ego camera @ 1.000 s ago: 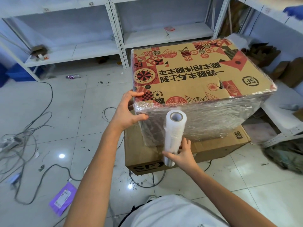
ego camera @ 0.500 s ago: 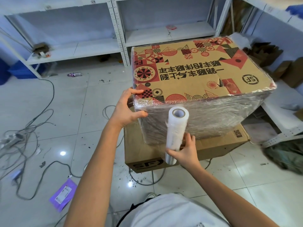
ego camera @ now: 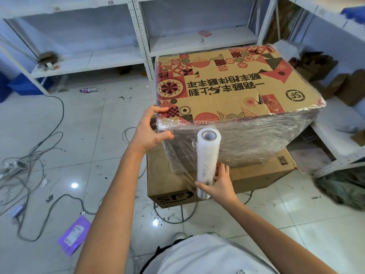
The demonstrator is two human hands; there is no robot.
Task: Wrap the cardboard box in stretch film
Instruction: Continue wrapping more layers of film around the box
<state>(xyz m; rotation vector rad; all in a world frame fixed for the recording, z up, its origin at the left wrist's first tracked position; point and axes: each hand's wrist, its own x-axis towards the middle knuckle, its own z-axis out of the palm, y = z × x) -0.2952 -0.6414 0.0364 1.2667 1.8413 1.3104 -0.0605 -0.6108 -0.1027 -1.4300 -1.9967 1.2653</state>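
On top of a plain brown carton (ego camera: pixel 227 180) that sits on the tiled floor (ego camera: pixel 94 151) stands the printed cardboard box (ego camera: pixel 227 89), its lid covered in red and black patterns with a row of characters and a round SF logo. Its near side face is already covered in wrinkled, shiny stretch film (ego camera: pixel 246 139), which also laps over the near top edge; the lid itself is bare cardboard.

From the head view, the left hand (ego camera: pixel 150 131) grips the box's near left corner, fingers (ego camera: pixel 158 110) curled over the top edge and thumb pressed against the filmed side. The right hand (ego camera: pixel 217 182) grips the lower part of the stretch film roll (ego camera: pixel 207 161), fingers wrapped round it from the right and thumb across the front. That roll stands roughly upright just in front of the wrapped face, its hollow core showing at the top, and a sheet of film runs from it leftward to the box's lower near corner.

Grey cables (ego camera: pixel 33 155) trail across the floor to the left, with a purple mailer bag (ego camera: pixel 74 235) lying near the left forearm. White metal shelving (ego camera: pixel 138 36) lines the far wall, and loose cardboard pieces (ego camera: pixel 325 76) lie heaped at the right.
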